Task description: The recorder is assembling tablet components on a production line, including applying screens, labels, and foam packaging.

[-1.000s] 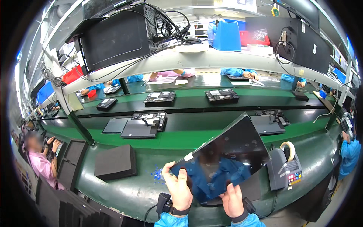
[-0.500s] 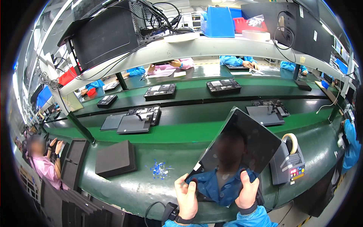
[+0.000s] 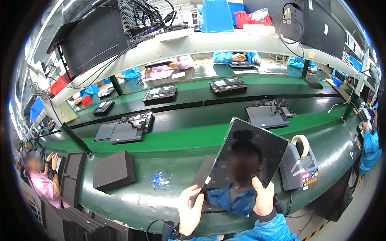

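Note:
A glossy black screen panel (image 3: 247, 168) is held up tilted over the near bench, mirroring the blue clothing and dark outline of a person. My right hand (image 3: 263, 199) grips its lower right edge, thumb on the front face. At the lower left edge, my left hand (image 3: 190, 211) pinches the panel between thumb and fingers. A small pale tab (image 3: 208, 180) sits on the left edge. Beneath the panel, a dark flat piece (image 3: 199, 176) lies partly hidden on the bench. The tape dispenser (image 3: 297, 164) stands just right of the panel.
Left of my hands lie a pile of blue and white bits (image 3: 160, 179) and a dark foam block (image 3: 114, 170). Opened laptop-like units (image 3: 136, 120) sit on the green line ahead. A shelf beam (image 3: 161, 50) crosses above; a co-worker in pink (image 3: 42, 180) sits at left.
The whole view has shifted, so the bench things appear farther left. The panel sits differently over the bench, uncovering more of the dark piece below. My left thumb has drawn back toward the panel's edge.

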### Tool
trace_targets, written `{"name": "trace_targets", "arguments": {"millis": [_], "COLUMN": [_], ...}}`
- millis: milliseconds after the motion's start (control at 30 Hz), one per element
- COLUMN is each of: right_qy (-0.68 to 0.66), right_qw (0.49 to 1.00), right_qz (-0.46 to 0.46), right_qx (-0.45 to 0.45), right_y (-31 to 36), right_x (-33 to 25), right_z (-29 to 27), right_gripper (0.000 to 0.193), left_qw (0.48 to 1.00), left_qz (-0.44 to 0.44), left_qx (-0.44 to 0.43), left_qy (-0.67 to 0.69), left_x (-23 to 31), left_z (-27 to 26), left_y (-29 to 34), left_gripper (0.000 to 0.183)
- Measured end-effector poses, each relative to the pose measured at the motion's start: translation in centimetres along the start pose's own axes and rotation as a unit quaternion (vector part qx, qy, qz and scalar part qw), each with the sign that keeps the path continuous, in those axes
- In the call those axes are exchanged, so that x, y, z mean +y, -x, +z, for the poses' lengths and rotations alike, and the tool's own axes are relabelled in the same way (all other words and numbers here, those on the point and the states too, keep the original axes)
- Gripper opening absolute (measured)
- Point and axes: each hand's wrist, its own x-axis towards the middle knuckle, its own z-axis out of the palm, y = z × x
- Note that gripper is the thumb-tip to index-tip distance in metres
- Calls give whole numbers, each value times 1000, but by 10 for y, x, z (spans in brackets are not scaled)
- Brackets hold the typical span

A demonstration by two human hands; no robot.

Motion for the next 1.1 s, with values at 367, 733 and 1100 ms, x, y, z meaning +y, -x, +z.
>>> {"name": "trace_targets", "arguments": {"millis": [367,733,1100], "right_qy": [138,291,156], "right_qw": [988,910,947], "right_qz": [69,108,-59], "right_qx": [-28,-276,274], "right_y": [6,19,-1], "right_x": [-2,-51,-33], "right_z": [-22,-37,-178], "right_gripper": [19,43,13], "left_qw": [984,959,968], "left_qz": [-135,-138,-78], "left_qx": [-88,-133,-121], "left_qy": [77,208,205], "left_x": [16,39,31], "left_z": [11,33,45], "left_y": [-30,-40,-27], "left_gripper": [10,32,30]}}
